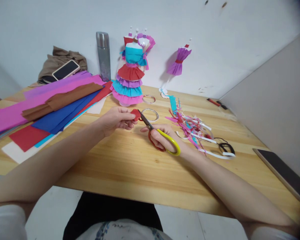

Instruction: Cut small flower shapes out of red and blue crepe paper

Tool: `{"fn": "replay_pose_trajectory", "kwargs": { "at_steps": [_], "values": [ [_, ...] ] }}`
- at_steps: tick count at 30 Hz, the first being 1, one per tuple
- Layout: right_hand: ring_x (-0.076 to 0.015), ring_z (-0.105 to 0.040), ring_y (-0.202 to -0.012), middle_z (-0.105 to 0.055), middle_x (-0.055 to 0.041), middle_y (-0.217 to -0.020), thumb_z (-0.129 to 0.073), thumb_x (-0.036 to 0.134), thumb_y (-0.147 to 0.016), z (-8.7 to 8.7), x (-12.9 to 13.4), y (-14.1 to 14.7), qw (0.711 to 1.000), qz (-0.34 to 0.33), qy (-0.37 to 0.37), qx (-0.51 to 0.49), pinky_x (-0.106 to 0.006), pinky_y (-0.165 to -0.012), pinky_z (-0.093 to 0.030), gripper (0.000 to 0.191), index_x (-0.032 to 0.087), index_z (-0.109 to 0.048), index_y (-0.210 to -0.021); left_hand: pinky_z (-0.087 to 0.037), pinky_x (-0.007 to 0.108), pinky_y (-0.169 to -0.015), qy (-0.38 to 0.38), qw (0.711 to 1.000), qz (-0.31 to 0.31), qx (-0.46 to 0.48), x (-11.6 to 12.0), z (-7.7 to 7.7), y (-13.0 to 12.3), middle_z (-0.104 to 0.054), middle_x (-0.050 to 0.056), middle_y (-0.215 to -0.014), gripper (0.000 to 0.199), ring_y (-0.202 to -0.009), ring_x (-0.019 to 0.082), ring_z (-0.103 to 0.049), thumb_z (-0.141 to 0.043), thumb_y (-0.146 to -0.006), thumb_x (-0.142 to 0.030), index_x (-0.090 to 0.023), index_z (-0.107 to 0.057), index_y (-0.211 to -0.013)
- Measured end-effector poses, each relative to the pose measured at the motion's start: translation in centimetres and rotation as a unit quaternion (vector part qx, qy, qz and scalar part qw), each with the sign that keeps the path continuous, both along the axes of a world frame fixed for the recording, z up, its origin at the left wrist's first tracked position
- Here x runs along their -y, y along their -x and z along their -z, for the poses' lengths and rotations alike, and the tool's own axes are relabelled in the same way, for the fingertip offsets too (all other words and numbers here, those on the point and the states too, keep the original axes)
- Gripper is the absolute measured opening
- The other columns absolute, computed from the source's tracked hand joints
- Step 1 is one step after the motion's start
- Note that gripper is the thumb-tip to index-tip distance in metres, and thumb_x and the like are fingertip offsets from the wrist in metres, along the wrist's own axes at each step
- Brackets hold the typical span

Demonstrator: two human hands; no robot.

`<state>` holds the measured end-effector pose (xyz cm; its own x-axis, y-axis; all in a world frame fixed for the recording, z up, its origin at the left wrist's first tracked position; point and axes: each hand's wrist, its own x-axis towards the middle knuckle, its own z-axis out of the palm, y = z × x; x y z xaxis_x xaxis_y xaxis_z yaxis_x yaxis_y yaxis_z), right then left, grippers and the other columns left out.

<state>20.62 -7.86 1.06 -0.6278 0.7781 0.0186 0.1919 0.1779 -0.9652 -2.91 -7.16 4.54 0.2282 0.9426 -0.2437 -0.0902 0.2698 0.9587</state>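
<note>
Near the middle of the view, my left hand (118, 120) pinches a small piece of red paper (135, 115) between thumb and fingers. My right hand (162, 136) is wrapped round scissors with one yellow and one red handle (173, 143). The dark blades point up and left, and their tips touch or overlap the right edge of the red paper. Both hands are held above the wooden table (130, 166). Just behind the blades lies a roll of tape (150, 115), with another tape ring (149, 99) farther back.
Coloured paper sheets (70, 110) cover the left, with a phone (66, 70) and brown cloth (62, 61) behind. A flask (103, 56) and small dress forms (132, 73) stand at the back. Paper scraps (190, 128) lie right; a tablet-like device (282, 170) sits far right.
</note>
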Motion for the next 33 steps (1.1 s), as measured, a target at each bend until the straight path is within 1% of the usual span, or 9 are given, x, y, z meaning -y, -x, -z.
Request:
{"fn": "replay_pose_trajectory", "kwargs": {
  "at_steps": [4,9,17,25,33],
  "values": [
    [-0.0059,-0.036,-0.037,-0.044,0.0096,-0.05,-0.058,0.076,-0.09,0.01,0.0,0.07,1.0,0.001,0.0,-0.001,-0.02,-0.038,-0.029,0.07,0.01,-0.071,-0.111,-0.053,0.022,-0.061,-0.007,1.0,-0.025,0.0,0.13,-0.26,-0.13,-0.072,0.005,-0.07,0.011,-0.057,0.009,-0.063,-0.079,-0.073,-0.017,-0.012,-0.071,-0.069],
    [-0.0065,-0.035,-0.035,-0.043,0.0105,-0.047,-0.056,0.077,-0.09,0.33,-0.27,0.02,0.999,-0.029,0.011,-0.021,-0.02,-0.036,-0.029,0.071,0.011,-0.071,-0.111,-0.053,0.023,-0.063,-0.007,0.999,-0.034,-0.006,0.19,-0.52,-0.26,-0.072,0.005,-0.069,0.011,-0.057,0.009,-0.062,-0.079,-0.074,-0.017,-0.011,-0.071,-0.068],
    [-0.0068,-0.042,-0.04,-0.05,0.0071,-0.058,-0.063,0.074,-0.089,0.7,-0.2,-0.04,0.998,-0.031,0.05,-0.035,-0.021,-0.038,-0.035,0.069,0.011,-0.069,-0.115,-0.053,0.023,-0.061,-0.013,0.999,-0.047,-0.007,0.09,-0.54,-0.29,-0.071,0.006,-0.065,0.015,-0.054,0.01,-0.062,-0.073,-0.077,-0.013,-0.012,-0.07,-0.063],
    [-0.0069,-0.043,-0.041,-0.052,0.0059,-0.059,-0.064,0.075,-0.088,0.71,-0.38,-0.18,0.998,-0.036,0.046,-0.019,-0.021,-0.039,-0.035,0.071,0.01,-0.07,-0.117,-0.053,0.021,-0.057,-0.003,0.999,-0.031,-0.025,0.31,-0.96,-0.42,-0.071,0.006,-0.062,0.017,-0.051,0.01,-0.062,-0.071,-0.077,-0.012,-0.012,-0.07,-0.061],
    [-0.0066,-0.042,-0.041,-0.049,0.0068,-0.058,-0.061,0.082,-0.084,0.4,-0.29,-0.2,0.999,-0.035,0.037,0.002,-0.021,-0.039,-0.034,0.08,0.01,-0.069,-0.116,-0.053,0.02,-0.057,-0.013,0.999,-0.021,-0.025,0.04,-0.13,-0.4,-0.07,0.006,-0.06,0.017,-0.051,0.01,-0.061,-0.071,-0.077,-0.013,-0.011,-0.07,-0.06]
  ]
}}
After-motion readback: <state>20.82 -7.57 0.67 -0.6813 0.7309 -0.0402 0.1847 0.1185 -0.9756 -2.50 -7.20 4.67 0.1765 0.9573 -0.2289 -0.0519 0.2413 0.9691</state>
